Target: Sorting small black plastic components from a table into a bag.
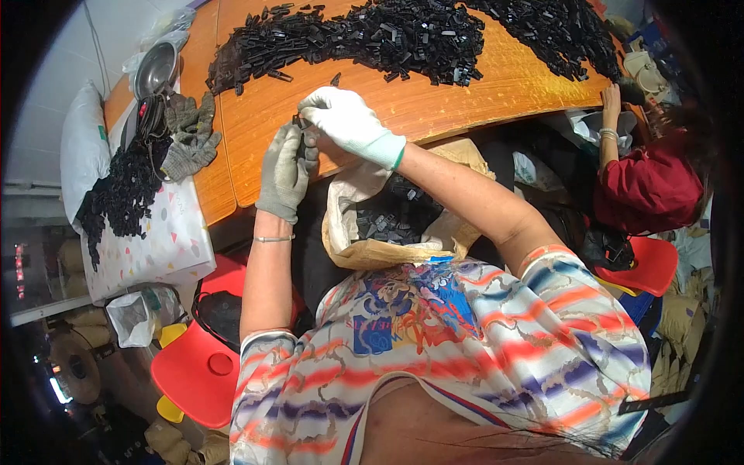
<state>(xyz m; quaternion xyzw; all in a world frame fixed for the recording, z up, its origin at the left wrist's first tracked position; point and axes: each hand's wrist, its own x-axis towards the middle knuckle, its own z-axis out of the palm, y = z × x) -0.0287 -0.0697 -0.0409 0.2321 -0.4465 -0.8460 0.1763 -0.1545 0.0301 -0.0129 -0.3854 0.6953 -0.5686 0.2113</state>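
Observation:
My left hand (pixel 284 172), in a worn greyish glove, is closed with its fingertips at a small black plastic piece (pixel 299 121). My right hand (pixel 346 124), in a cleaner white glove with a green-edged cuff, pinches the same piece from the right; the fingers hide most of it. Both hands are above the near edge of the orange-brown wooden table (pixel 267 116). Below them, in my lap, an open paper-and-cloth sack (pixel 364 254) holds many small black plastic pieces (pixel 399 213). One loose black piece (pixel 335 79) lies on the table just beyond my right hand.
Heaps of black plastic pieces (pixel 387 39) cover the table's far side. At left are a metal bowl (pixel 157 68), grey gloves (pixel 190 136) and a dark pile (pixel 124 190). A co-worker in a red top (pixel 651 190) sits at right. A red stool (pixel 198 376) stands at lower left.

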